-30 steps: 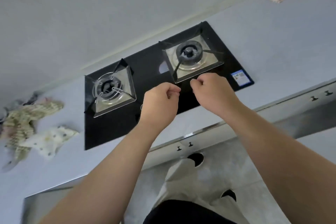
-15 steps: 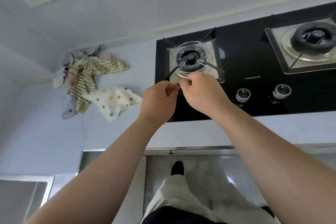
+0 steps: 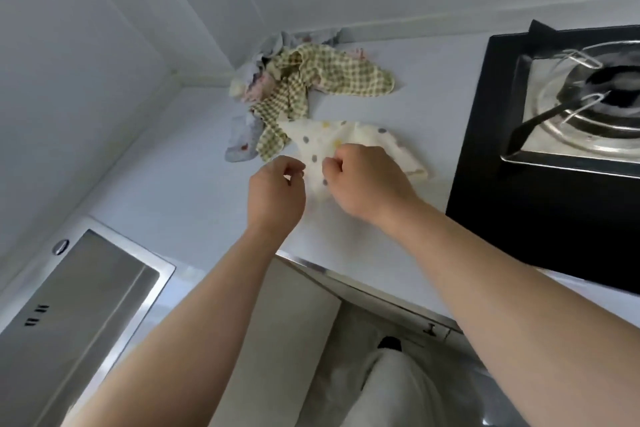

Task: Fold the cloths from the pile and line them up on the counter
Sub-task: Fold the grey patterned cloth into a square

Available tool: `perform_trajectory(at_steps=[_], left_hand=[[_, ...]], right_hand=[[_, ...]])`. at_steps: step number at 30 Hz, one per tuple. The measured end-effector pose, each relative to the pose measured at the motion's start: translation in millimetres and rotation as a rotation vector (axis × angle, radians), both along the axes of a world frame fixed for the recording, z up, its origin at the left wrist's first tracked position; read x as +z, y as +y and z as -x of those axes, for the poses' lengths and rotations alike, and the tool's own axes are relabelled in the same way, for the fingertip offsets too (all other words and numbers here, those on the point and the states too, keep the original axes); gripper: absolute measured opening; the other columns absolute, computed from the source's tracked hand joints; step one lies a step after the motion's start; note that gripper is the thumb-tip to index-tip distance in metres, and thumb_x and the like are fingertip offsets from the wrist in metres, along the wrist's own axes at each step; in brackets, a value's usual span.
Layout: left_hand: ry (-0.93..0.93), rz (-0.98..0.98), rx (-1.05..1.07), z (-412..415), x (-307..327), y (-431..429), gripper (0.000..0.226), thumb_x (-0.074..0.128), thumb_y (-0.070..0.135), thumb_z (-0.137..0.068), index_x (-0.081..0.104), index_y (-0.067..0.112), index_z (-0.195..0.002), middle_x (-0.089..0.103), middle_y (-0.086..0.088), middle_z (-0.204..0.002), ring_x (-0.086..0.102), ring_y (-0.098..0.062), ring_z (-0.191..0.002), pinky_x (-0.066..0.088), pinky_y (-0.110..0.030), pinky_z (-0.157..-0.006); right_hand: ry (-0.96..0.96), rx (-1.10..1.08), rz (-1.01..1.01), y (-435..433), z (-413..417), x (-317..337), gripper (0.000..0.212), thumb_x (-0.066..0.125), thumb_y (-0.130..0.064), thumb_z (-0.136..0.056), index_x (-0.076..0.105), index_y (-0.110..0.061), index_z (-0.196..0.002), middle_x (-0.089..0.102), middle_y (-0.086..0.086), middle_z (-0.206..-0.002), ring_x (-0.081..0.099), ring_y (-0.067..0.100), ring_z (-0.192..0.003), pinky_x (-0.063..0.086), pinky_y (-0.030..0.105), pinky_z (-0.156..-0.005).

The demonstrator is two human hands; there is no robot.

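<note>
A crumpled pile of cloths point(image 3: 294, 87) lies in the counter's back corner, with a green checked one on top. A cream cloth with coloured dots point(image 3: 360, 137) lies spread out just in front of the pile. My left hand point(image 3: 277, 192) hovers at this cloth's near left edge, fingers curled, nothing visible in them. My right hand point(image 3: 367, 180) lies over the near part of the dotted cloth with its fingers curled too. I see no fabric pinched, and the fingertips are partly hidden.
A black gas hob point(image 3: 540, 163) with a steel burner point(image 3: 588, 107) fills the right side. A steel sink point(image 3: 86, 291) sits at the lower left. The pale counter point(image 3: 194, 180) runs between them, with walls behind and to the left.
The view and both hands have swung left from over the hob to the cloth pile. My hands now sit at the dotted cloth and are slightly further apart.
</note>
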State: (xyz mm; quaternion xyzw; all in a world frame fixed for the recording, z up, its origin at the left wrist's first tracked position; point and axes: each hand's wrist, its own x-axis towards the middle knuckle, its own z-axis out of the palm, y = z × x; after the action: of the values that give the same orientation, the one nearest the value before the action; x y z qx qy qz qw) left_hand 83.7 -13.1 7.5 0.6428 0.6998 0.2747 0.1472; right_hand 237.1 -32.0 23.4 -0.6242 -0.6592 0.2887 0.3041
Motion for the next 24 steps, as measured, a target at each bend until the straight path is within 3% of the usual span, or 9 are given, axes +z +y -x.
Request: perform_trajectory(at_steps=[4,8,12,14,16,19,24], left_hand=[[0.078,-0.062,0.086,47.7,-31.3,30.8,0.025,0.054,0.012,-0.090,0.067,0.020,-0.109,0.064,0.008,-0.111,0.061,-0.016,-0.089,0.042,-0.023,-0.081],[0.330,-0.067,0.101,86.9,-51.5,68.7,0.037,0.054,0.022,-0.090,0.063,0.017,-0.125,0.050,-0.006,-0.141,0.046,-0.031,-0.129,0.035,-0.040,-0.110],[0.366,-0.046,0.073,101.6,-61.3,88.4,0.054,0.036,0.043,-0.088,0.066,0.015,-0.123,0.053,-0.007,-0.131,0.045,-0.034,-0.128,0.038,-0.044,-0.107],[0.396,-0.064,0.041,104.4,-64.0,89.0,0.055,0.031,0.042,-0.087,0.066,0.013,-0.118,0.057,-0.009,-0.124,0.047,-0.034,-0.125,0.041,-0.045,-0.104],[0.401,-0.066,0.045,105.3,-64.5,87.3,0.043,0.038,0.033,-0.093,0.066,0.011,-0.118,0.060,-0.012,-0.125,0.047,-0.035,-0.125,0.040,-0.045,-0.102],[0.336,-0.100,0.032,105.8,-61.0,82.5,0.039,0.046,0.021,-0.091,0.066,0.014,-0.124,0.061,-0.012,-0.125,0.051,-0.036,-0.119,0.040,-0.043,-0.099],[0.078,-0.260,0.041,121.2,-41.8,77.0,0.041,0.048,0.011,-0.086,0.071,0.018,-0.121,0.062,-0.008,-0.127,0.055,-0.031,-0.115,0.043,-0.037,-0.094]], right_hand=[[-0.099,0.034,-0.179,21.1,35.8,-30.2,0.030,0.038,-0.030,-0.101,0.044,-0.013,-0.077,0.056,0.006,-0.080,0.049,0.031,-0.076,0.034,0.034,-0.067],[-0.136,-0.032,-0.481,40.1,59.8,-54.3,0.027,0.042,-0.026,-0.100,0.037,-0.016,-0.075,0.053,0.007,-0.073,0.042,0.029,-0.066,0.029,0.036,-0.063],[-0.174,-0.142,-0.717,45.9,72.6,-74.3,0.027,0.050,-0.024,-0.093,0.043,-0.016,-0.067,0.056,0.008,-0.060,0.029,0.025,-0.052,0.036,0.037,-0.057],[-0.205,-0.151,-0.767,45.9,74.7,-75.7,0.028,0.052,-0.024,-0.093,0.040,-0.018,-0.068,0.055,0.007,-0.060,0.030,0.026,-0.052,0.036,0.037,-0.058],[-0.230,-0.143,-0.793,44.5,75.5,-75.5,0.029,0.052,-0.024,-0.094,0.037,-0.020,-0.069,0.055,0.006,-0.061,0.037,0.028,-0.051,0.036,0.037,-0.058],[-0.342,-0.123,-0.732,39.3,74.0,-70.3,0.032,0.042,-0.030,-0.098,0.049,-0.014,-0.070,0.063,0.005,-0.071,0.056,0.034,-0.061,0.043,0.041,-0.063],[-0.464,-0.099,-0.544,17.9,82.3,-48.9,0.030,0.042,-0.031,-0.102,0.042,-0.019,-0.075,0.049,-0.003,-0.075,0.050,0.028,-0.072,0.042,0.042,-0.076]])
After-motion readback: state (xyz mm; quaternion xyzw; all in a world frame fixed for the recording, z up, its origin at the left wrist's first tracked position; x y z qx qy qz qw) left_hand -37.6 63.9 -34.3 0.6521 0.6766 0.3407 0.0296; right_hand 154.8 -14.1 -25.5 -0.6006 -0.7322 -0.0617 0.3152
